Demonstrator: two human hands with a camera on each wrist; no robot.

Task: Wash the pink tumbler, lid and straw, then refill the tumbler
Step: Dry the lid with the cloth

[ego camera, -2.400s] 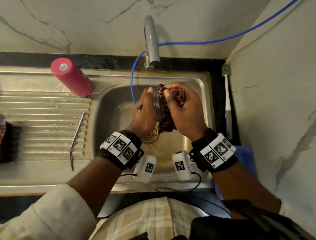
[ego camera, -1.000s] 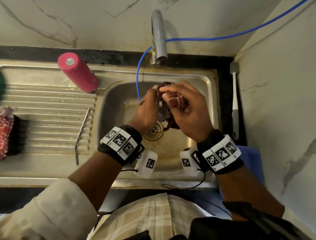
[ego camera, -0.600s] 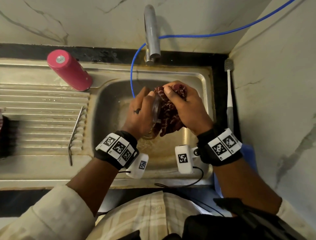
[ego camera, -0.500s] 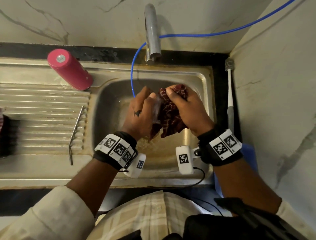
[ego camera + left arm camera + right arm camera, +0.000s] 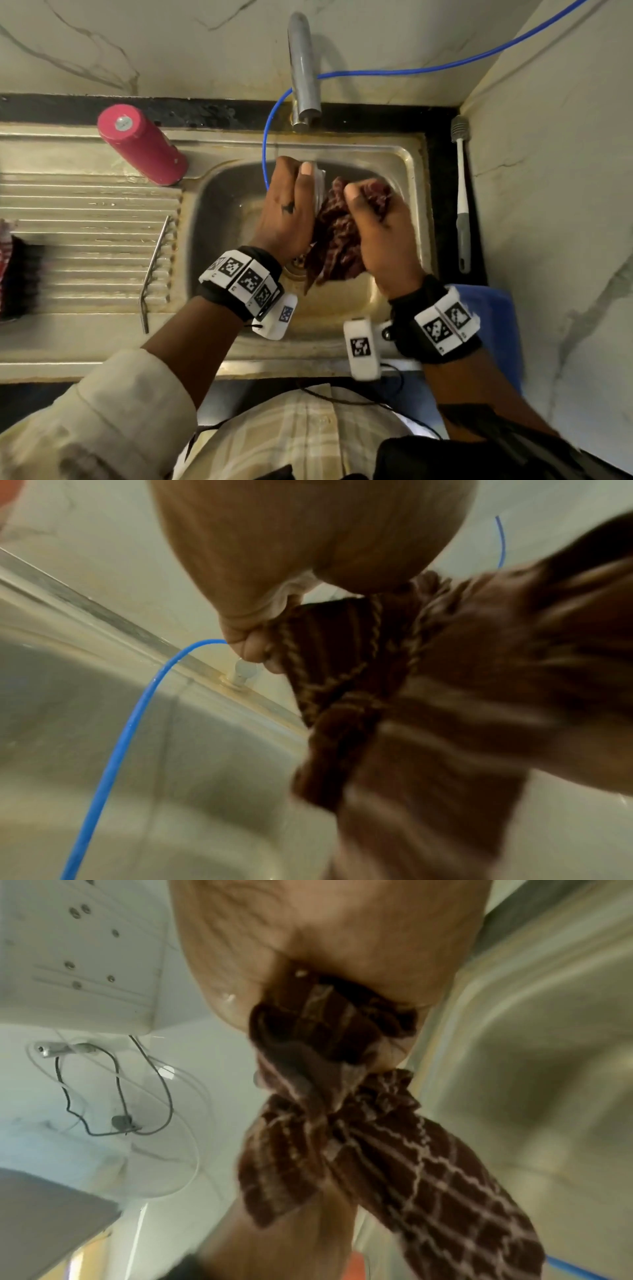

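The pink tumbler (image 5: 142, 144) stands upside down on the drainboard, left of the basin. A bent metal straw (image 5: 154, 270) lies on the drainboard ridges. Over the basin my left hand (image 5: 291, 212) grips the clear lid (image 5: 319, 192) on edge, thumb on its top rim. My right hand (image 5: 373, 219) clutches a dark red checked cloth (image 5: 337, 240) pressed against the lid's face. Most of the lid is hidden by hand and cloth. The left wrist view shows my palm (image 5: 308, 534) and the blurred cloth (image 5: 411, 696). In the right wrist view the cloth (image 5: 342, 1096) hangs bunched from my fist (image 5: 325, 934).
The steel sink (image 5: 407, 164) has a tap (image 5: 305, 68) at the back, and a thin blue hose (image 5: 265, 161) drops into the basin. A bottle brush (image 5: 460, 192) lies on the dark counter to the right. A dark scrubber (image 5: 17, 274) sits at the far left. Something blue (image 5: 493, 325) lies front right.
My hands keep working the cloth over the lid above the drain. The left thumb now lies across the lid's top rim, and the right fist has shifted slightly right and down.
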